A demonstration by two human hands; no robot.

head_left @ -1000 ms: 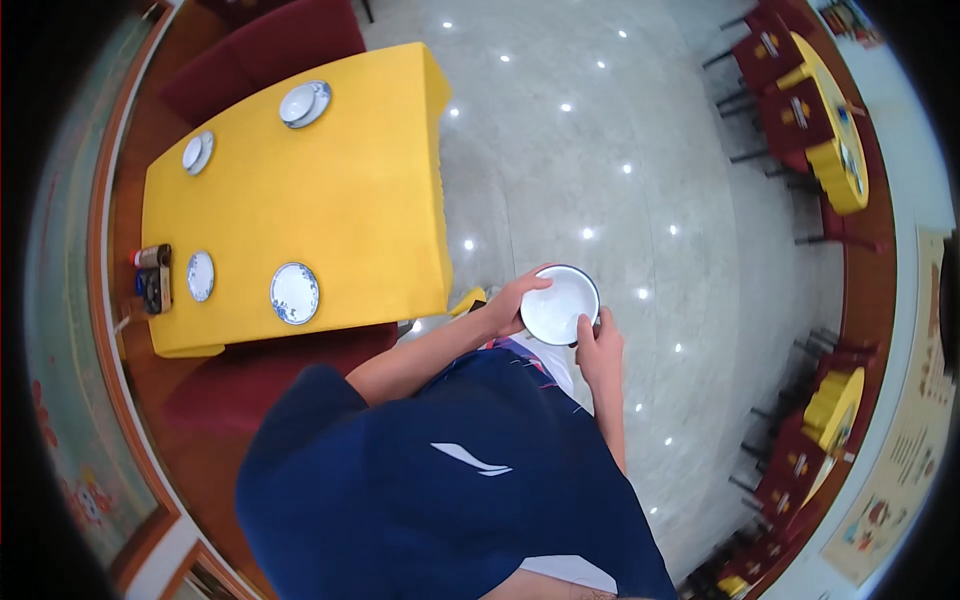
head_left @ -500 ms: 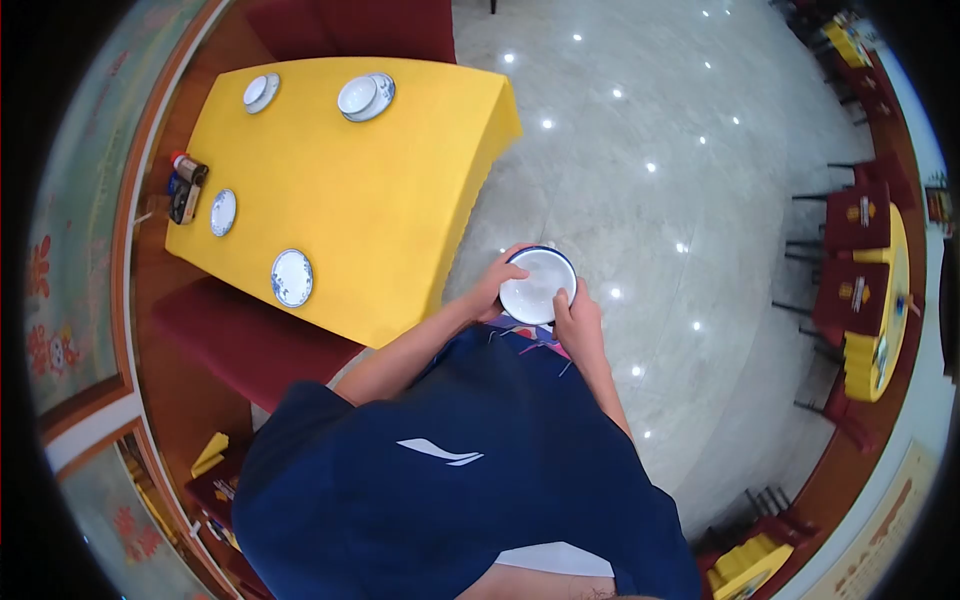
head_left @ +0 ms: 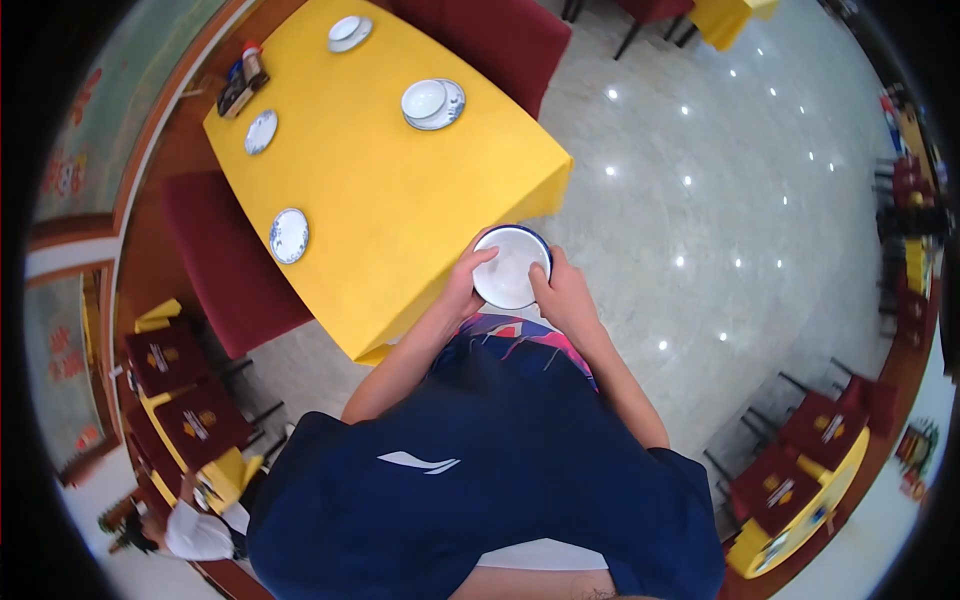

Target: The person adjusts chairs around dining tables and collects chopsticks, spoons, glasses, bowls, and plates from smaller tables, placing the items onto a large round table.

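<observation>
A white bowl with a dark blue outer rim is held in front of my body, its opening facing up. My left hand grips its left side, with the thumb over the rim. On the right side my right hand is closed around it, thumb also inside the edge. Whether more bowls are stacked beneath cannot be seen. Near the table's front edge lies a blue-patterned plate, and another plate is farther back. A small bowl sits on a plate across the table.
The yellow-covered table stands just left of my hands. At its far end are another bowl on a plate and a condiment bottle. Dark red benches flank it. Chairs stand at the right, and a person is at lower left.
My view has turned, so the table appears rotated and more of the room shows at lower left. Both hands keep hold of the bowl, now close by the table's corner.
</observation>
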